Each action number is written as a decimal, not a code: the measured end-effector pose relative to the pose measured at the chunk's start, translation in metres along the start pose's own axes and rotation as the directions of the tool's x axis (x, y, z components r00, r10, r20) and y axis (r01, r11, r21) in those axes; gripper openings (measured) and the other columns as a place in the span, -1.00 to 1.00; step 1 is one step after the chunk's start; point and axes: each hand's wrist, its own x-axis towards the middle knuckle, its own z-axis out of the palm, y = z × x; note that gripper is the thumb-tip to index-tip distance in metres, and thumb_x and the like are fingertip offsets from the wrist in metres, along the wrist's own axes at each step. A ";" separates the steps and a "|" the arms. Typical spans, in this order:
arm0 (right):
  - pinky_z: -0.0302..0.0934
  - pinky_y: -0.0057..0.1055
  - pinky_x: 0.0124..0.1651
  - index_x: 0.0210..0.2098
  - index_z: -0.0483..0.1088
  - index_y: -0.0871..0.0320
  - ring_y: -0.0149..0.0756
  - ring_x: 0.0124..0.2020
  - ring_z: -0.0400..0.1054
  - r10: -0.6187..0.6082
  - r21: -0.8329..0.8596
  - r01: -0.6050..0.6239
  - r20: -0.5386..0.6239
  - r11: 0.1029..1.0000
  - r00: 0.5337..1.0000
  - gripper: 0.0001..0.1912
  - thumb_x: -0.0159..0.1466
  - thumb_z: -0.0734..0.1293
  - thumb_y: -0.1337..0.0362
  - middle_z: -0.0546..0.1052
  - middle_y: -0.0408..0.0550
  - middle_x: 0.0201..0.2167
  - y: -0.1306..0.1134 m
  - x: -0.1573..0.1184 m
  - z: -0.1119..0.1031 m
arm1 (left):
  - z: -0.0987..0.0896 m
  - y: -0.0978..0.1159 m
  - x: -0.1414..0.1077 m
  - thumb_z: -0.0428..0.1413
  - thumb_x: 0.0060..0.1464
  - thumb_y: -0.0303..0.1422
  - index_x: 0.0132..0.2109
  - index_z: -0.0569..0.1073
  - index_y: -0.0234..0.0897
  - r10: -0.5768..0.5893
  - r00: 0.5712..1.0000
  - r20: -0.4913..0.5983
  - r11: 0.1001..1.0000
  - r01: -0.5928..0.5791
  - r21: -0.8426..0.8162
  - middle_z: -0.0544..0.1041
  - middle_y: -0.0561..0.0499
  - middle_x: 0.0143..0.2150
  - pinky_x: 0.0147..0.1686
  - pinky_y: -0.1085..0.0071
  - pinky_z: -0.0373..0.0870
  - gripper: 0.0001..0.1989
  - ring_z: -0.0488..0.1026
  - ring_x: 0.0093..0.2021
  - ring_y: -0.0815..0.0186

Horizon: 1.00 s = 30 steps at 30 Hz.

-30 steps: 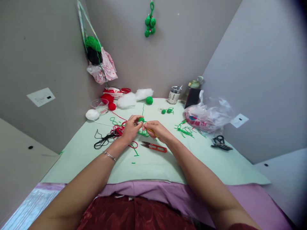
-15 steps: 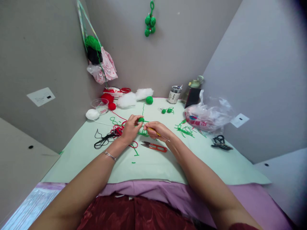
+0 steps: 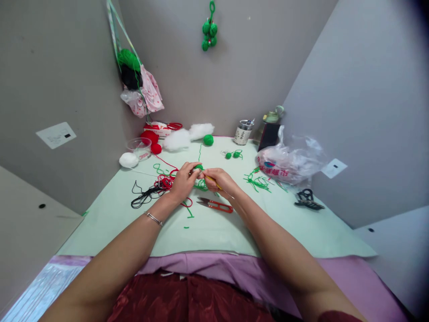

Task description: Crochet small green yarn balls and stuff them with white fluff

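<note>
My left hand is closed on a small green crocheted piece, which shows between thumb and fingers. Close against it, my right hand grips a crochet hook with a yellow handle; its thin metal end points back towards my right wrist. The tip at the green piece is hidden by my fingers. Green yarn runs from the hands back to a green ball. Just below my hands lie red-handled thread snips. Tangled red yarn and black yarn lie beside my left hand.
White stuffing, red yarn balls, a white ball and a clear cup stand at the back left. Rightwards are green scraps, a pen can, a plastic bag and a black clip.
My right hand has moved slightly closer to my left, and the hook has shifted left with it. The green piece is turned a little and more covered by my left fingers.
</note>
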 end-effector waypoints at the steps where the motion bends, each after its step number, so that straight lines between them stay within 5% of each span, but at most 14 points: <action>1: -0.22 -0.45 -0.58 -0.43 0.36 0.14 -0.48 -0.70 -0.20 -0.031 -0.033 0.030 -0.031 0.999 0.999 -0.80 0.23 0.23 0.17 0.05 -0.38 -0.78 0.000 -0.001 0.003 | 0.000 0.001 0.001 0.12 0.17 -0.35 -0.09 0.62 -0.23 -0.015 1.000 0.004 1.000 0.015 -0.021 0.56 -0.06 -0.15 -0.08 0.30 0.42 -0.78 0.47 -0.16 0.22; 7: -0.10 -0.42 -0.39 -0.48 0.37 0.11 -0.38 -0.51 0.07 -0.218 -0.286 0.171 -0.141 0.943 0.966 -0.81 0.28 0.29 0.27 0.29 -0.22 -0.61 0.003 -0.009 0.015 | -0.001 -0.001 0.007 0.11 0.12 -0.27 -0.20 0.60 -0.29 -0.122 0.986 0.113 0.974 0.141 -0.176 0.56 0.01 -0.42 -0.32 0.36 0.49 -0.76 0.49 -0.39 0.26; 12: -0.13 -0.38 -0.33 -0.51 0.30 0.08 -0.37 -0.51 -0.03 -0.252 -0.350 0.199 -0.113 0.915 0.961 -0.77 0.28 0.34 0.35 0.18 -0.24 -0.62 0.002 -0.016 0.016 | -0.004 0.001 0.007 0.12 0.05 -0.28 -0.24 0.59 -0.30 -0.137 0.979 0.150 0.960 0.169 -0.222 0.59 0.01 -0.37 -0.35 0.39 0.49 -0.78 0.50 -0.39 0.29; 17: -0.13 -0.43 -0.43 -0.45 0.34 0.12 -0.41 -0.56 -0.04 -0.181 -0.225 0.170 -0.029 0.959 0.983 -0.79 0.32 0.29 0.24 0.19 -0.27 -0.64 -0.002 -0.011 0.012 | -0.003 0.004 0.007 0.08 0.14 -0.28 -0.15 0.58 -0.27 -0.083 0.991 0.101 0.981 0.100 -0.168 0.60 0.00 -0.30 -0.28 0.39 0.47 -0.76 0.49 -0.32 0.27; 23: -0.23 -0.47 -0.60 -0.32 0.41 0.17 -0.48 -0.67 -0.27 -0.018 0.043 0.009 0.206 0.999 0.978 -0.71 0.29 0.30 0.04 0.00 -0.39 -0.72 0.001 -0.003 -0.006 | -0.008 0.003 0.005 0.09 0.20 -0.32 -0.10 0.57 -0.18 0.055 0.998 0.015 0.998 -0.056 0.021 0.60 -0.08 -0.05 0.10 0.25 0.37 -0.80 0.48 0.02 0.13; 30: -0.26 -0.52 -0.62 -0.24 0.44 0.19 -0.50 -0.65 -0.31 -0.003 0.193 -0.063 0.322 0.979 0.947 -0.72 0.33 0.32 0.08 0.03 -0.39 -0.72 0.007 -0.001 -0.014 | -0.009 0.005 0.005 0.07 0.20 -0.38 -0.12 0.57 -0.17 0.129 0.991 0.015 0.982 -0.130 0.137 0.60 -0.12 -0.09 0.24 0.09 0.21 -0.81 0.41 0.02 0.05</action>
